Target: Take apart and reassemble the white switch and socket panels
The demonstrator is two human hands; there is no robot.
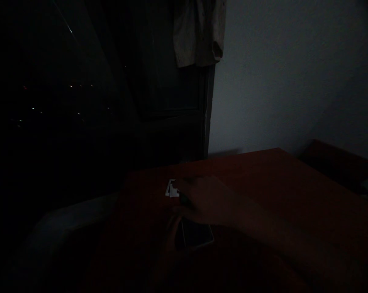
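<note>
The room is very dark. My right hand [202, 201] reaches in from the lower right across a reddish-brown table [278, 191]. Its fingertips are at a small white object [170, 189] lying on the table, but the fingers are too dim to read. Just below the hand lies a dark phone with a pale edge [197, 236]. A dim shape [172, 234] lies against the phone's left side. It may be my left hand, though I cannot make it out.
A pale wall [293, 81] stands behind the table, with a dark door or cupboard [171, 101] to its left and a light garment [199, 32] hanging on it. Small points of light show at the far left. A dark low piece of furniture [336, 162] is at right.
</note>
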